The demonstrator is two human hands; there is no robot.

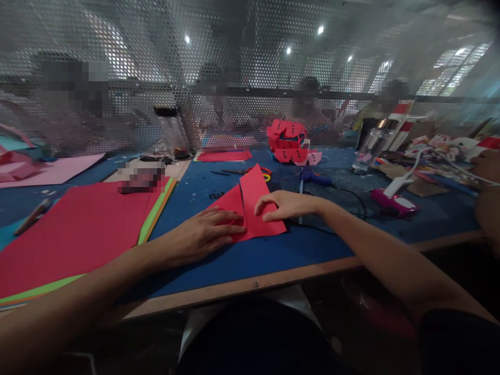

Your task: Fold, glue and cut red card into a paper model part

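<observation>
Two pieces of red paper lie side by side on the blue table, a narrow dark gap between them. My left hand (pixel 211 229) rests flat on the left red piece (pixel 230 202), its fingers stretched out. On the right red piece (pixel 255 195), which is pointed at its far end, my right hand (pixel 285 205) bends its thumb and index finger with a space between the tips. Just beyond the paper are scissors (pixel 266 177) with yellow and red handles, partly covered by it.
Stacked coloured sheets (pixel 78 224) lie left. A folded red paper construction (pixel 289 141), a blue glue gun (pixel 316 178), a glass bottle (pixel 373 148) and a magenta power strip (pixel 394 203) stand or lie behind and right. Another person's hand (pixel 488 192) shows at the right edge.
</observation>
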